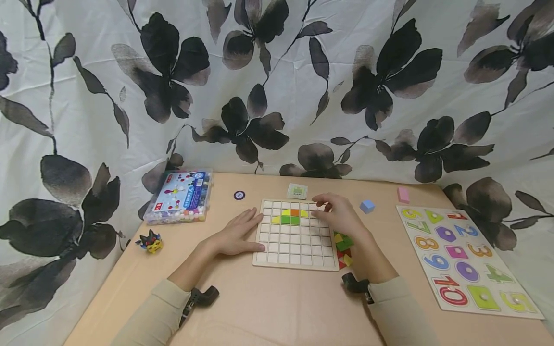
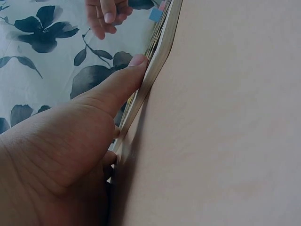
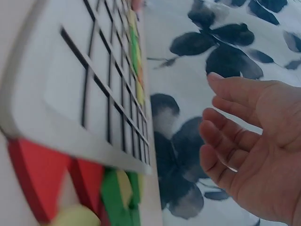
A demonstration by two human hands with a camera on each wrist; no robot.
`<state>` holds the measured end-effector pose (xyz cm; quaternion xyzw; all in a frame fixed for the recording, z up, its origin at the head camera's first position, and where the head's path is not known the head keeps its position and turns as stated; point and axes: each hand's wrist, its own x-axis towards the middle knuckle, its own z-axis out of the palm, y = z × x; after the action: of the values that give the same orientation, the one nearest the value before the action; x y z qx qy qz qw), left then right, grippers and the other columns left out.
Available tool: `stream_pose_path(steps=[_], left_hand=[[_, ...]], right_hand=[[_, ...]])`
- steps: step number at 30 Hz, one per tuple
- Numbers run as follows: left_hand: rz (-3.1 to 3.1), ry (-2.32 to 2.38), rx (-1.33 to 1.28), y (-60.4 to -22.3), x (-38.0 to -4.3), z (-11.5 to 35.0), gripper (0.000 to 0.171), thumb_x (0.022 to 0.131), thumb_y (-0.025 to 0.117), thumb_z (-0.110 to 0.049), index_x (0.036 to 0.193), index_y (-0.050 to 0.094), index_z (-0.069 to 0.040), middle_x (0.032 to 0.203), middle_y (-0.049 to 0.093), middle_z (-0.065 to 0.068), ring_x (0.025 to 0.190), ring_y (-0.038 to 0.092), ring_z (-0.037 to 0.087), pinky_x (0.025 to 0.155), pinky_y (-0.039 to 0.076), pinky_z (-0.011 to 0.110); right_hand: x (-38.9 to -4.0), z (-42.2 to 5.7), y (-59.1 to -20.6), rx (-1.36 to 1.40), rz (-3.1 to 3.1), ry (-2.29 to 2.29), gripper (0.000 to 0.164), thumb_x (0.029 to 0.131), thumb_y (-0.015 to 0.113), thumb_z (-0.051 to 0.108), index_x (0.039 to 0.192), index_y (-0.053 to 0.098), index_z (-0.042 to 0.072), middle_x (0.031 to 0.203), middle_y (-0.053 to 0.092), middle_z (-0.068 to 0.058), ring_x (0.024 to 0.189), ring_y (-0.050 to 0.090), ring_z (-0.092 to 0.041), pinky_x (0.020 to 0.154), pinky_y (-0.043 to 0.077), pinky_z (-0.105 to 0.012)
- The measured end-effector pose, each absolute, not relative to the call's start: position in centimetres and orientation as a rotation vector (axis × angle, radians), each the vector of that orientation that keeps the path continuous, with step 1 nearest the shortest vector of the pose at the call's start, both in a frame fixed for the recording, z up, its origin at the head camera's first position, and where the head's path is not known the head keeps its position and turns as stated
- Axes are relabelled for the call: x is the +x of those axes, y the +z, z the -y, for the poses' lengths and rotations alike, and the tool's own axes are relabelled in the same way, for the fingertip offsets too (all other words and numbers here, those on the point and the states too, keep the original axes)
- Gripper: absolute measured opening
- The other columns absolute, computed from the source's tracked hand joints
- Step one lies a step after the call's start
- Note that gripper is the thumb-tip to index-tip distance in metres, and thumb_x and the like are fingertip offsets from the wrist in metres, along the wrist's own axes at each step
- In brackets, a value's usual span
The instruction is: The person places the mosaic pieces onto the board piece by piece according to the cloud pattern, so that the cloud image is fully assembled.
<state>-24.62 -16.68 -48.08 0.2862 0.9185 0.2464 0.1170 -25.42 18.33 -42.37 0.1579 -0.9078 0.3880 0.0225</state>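
A pale wooden grid board point(image 1: 294, 247) lies on the table, with an orange square point(image 1: 295, 212), green pieces point(image 1: 290, 220) and yellow triangles point(image 1: 305, 213) set in its upper cells. Along the board's left edge rests my left hand point(image 1: 235, 234), fingers extended; in the left wrist view its thumb point(image 2: 124, 77) presses the board's rim. My right hand point(image 1: 339, 214) hovers over the upper right corner. Its fingers are loosely bent, and the right wrist view shows nothing between them. Loose red, green and yellow pieces point(image 1: 344, 242) lie by the board's right edge, partly hidden under the right forearm.
A small card with a green figure point(image 1: 297, 191) lies behind the board. To the left are a clear box of beads point(image 1: 179, 194), a toy figure point(image 1: 150, 241) and a round disc point(image 1: 239, 195). A blue block point(image 1: 367, 206), pink block point(image 1: 403, 195) and number board point(image 1: 469, 262) lie right.
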Motion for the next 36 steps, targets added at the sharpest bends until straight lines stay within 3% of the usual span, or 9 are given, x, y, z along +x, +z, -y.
stream_pose_path(steps=[18,27,36], left_hand=[[-2.695,0.72,0.845,-48.0,-24.7,16.6,0.103,0.09,0.067,-0.068,0.167,0.024,-0.014,0.176,0.005,0.017,0.163,0.002,0.037,0.13,0.007,0.061],[-2.691,0.723,0.841,-47.8,-24.6,16.6,0.103,0.091,0.068,-0.067,0.167,0.024,-0.014,0.176,0.005,0.017,0.163,0.002,0.037,0.13,0.007,0.061],[-2.691,0.726,0.838,-47.8,-24.5,16.6,0.103,0.09,0.068,-0.067,0.167,0.024,-0.014,0.176,0.006,0.017,0.163,0.002,0.038,0.13,0.007,0.062]], right_hand=[[-25.7,-23.9,-41.4,0.384,2.942,1.178,0.034,0.095,0.074,0.016,0.128,0.072,0.006,0.118,0.071,-0.016,0.097,0.059,-0.029,0.081,0.049,-0.035],[-26.0,-26.6,-42.1,0.492,3.008,1.156,0.028,0.093,0.072,0.003,0.121,0.074,-0.001,0.107,0.073,-0.018,0.089,0.06,-0.024,0.078,0.05,-0.031],[-25.9,-27.4,-42.5,0.609,3.066,1.167,0.026,0.09,0.079,0.008,0.114,0.075,-0.002,0.103,0.076,-0.014,0.091,0.062,-0.023,0.078,0.052,-0.029]])
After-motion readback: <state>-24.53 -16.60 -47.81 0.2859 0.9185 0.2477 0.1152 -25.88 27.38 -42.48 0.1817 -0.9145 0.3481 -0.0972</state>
